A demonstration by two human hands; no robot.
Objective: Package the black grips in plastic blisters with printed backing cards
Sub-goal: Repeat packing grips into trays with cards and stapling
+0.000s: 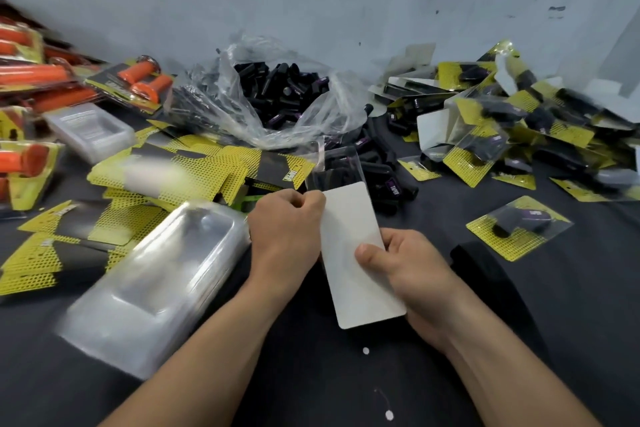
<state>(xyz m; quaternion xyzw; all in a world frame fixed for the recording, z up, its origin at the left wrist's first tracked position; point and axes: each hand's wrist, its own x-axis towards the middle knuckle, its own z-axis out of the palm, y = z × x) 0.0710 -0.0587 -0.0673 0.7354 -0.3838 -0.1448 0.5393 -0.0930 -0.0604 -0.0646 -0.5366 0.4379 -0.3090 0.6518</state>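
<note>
1. Two bare hands hold one backing card (356, 253), blank white side up, over the dark table (311, 374).
2. At the card's far left edge is the left hand (284, 229), with its fingers curled close together and pinching that edge.
3. At the card's near right side is the right hand (405, 270), with its thumb pressed flat on the white face. The other fingers lie under the card, so I cannot tell how they sit.
4. One clear blister (332, 163) meets the card's far end. It is too blurred to tell whether the card sits inside it.
5. Just beyond the card, loose black grips (381, 170) lie heaped on the table. Farther beyond, an open plastic bag (277, 104) holds many more.
6. Left of the card lies a blurred blister stack (156, 274). Beyond that stack spread yellow-and-black printed cards (194, 166).
7. Far left of the card are packs of orange grips (145, 83).
8. Right of the card, a single finished pack (517, 227) lies alone. Beyond it, a heap of packs (485, 121) rises near the wall.
</note>
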